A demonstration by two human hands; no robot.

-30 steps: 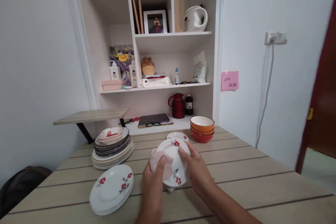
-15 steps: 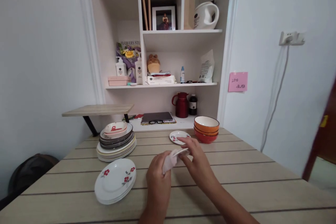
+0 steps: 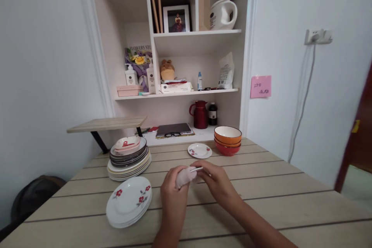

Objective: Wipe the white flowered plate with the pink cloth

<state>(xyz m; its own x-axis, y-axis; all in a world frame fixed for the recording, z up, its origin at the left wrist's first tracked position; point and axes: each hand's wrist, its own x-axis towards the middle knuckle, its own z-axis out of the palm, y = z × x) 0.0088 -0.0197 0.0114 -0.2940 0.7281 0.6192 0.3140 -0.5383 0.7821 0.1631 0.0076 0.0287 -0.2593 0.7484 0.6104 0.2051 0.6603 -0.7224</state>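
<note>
Over the middle of the table, my left hand [image 3: 174,188] is closed around a pale cloth [image 3: 185,177], bunched against a thin white dish, apparently a small plate [image 3: 196,169], tilted nearly edge-on. My right hand [image 3: 215,180] grips the plate's right side between fingers and thumb; much of it is hidden by the cloth and fingers. Beyond the hands lies a small floral plate [image 3: 200,150] flat on the table. To the left of my left hand sits a stack of larger white plates with red flowers [image 3: 128,203].
At the back left stands a tall stack of mixed plates [image 3: 128,164] topped by small pinkish dishes [image 3: 127,143]. Orange and red bowls [image 3: 228,141] are nested at the back right. A raised wooden shelf [image 3: 107,124] overhangs the far left corner. Behind, a red jug [image 3: 200,115] stands near a dark laptop [image 3: 173,129].
Both hands stay close together. My right-hand fingers have come down along the plate's edge, and the plate has turned more edge-on. The view has shifted slightly.
</note>
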